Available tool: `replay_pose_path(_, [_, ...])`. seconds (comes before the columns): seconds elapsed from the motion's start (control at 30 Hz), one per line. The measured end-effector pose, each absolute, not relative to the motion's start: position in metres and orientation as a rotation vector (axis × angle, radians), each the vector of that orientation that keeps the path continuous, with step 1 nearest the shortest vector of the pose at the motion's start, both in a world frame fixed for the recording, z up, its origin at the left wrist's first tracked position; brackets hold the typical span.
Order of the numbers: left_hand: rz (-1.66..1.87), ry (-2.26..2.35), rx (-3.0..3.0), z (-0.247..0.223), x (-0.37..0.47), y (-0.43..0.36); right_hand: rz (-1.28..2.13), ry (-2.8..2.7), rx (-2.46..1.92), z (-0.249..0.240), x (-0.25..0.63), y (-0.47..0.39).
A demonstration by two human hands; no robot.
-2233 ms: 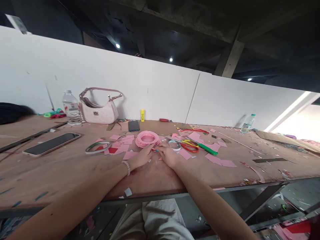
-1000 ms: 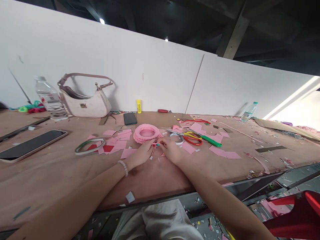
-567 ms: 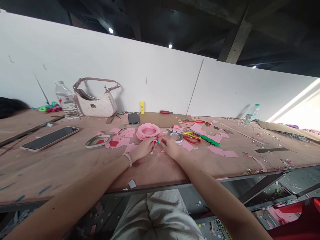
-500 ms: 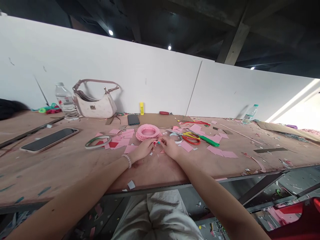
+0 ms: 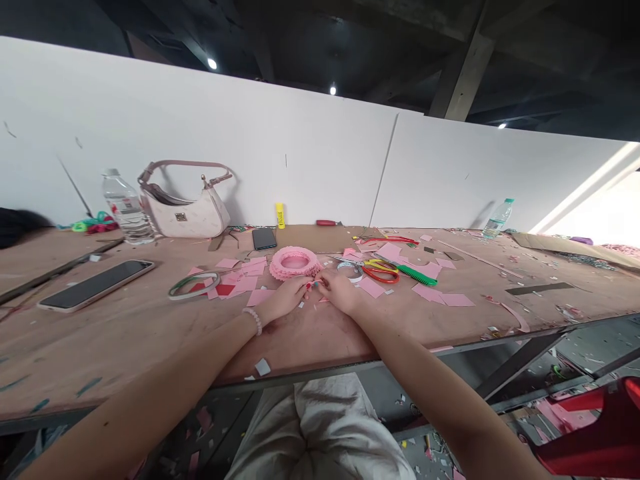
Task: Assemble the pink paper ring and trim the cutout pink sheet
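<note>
My left hand [image 5: 286, 297], with a beaded bracelet at the wrist, and my right hand [image 5: 340, 291] meet at the table's middle. Their fingertips pinch a small pink piece [image 5: 313, 283], perhaps paper; the fingers cover most of it. Red and teal spots show at the fingertips. Just behind the hands lies a pink ring [image 5: 281, 272] with a ruffled outside, apart from the piece as far as I can see. Right of my right hand are a white tape roll [image 5: 350, 272], scissors with red and yellow handles [image 5: 381, 275] and a green comb [image 5: 417, 275].
Pink paper pieces [image 5: 457, 299] are scattered on both sides. Leftward lie a greenish tape roll [image 5: 175, 293] and a large phone [image 5: 97, 285]. Along the white wall stand a handbag [image 5: 187, 215], water bottle [image 5: 125, 207], glue stick [image 5: 281, 215], small phone [image 5: 264, 239] and red-handled tool [image 5: 326, 223].
The camera view has shifted slightly. Both hands stay in front of the ring, fingertips still together on the small pink piece, with only slight finger movement.
</note>
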State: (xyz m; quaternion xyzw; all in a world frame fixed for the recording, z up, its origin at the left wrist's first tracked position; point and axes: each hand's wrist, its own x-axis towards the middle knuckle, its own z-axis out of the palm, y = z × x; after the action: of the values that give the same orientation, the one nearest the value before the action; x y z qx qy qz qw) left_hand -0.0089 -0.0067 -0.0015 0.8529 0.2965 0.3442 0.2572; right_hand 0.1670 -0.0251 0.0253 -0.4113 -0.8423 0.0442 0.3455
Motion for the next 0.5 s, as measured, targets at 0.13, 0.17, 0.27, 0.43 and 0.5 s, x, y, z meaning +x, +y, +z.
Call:
replay_pose_path(0.13, [0.921,0.826,2.300,-0.0012,-0.0087,-0.0066,0.033,-2.212,-1.038,0.0273,0.1663,-0.0276])
replay_pose_path(0.17, [0.919,0.836,2.293,-0.0006,-0.0087,-0.0072,0.021,-2.220,-1.030,0.0275,0.1661,-0.0279])
replay_pose_path(0.27, [0.917,0.871,2.272,0.0021,-0.0087,-0.0098,-0.002,-2.238,-1.013,0.0276,0.1657,-0.0283])
replay_pose_path(0.43, [0.912,0.887,2.260,0.0057,-0.0075,-0.0128,-0.021,-2.248,-1.010,0.0282,0.1660,-0.0292])
replay_pose_path(0.5, [0.908,0.883,2.261,0.0056,-0.0067,-0.0128,-0.019,-2.257,-1.008,0.0288,0.1660,-0.0300])
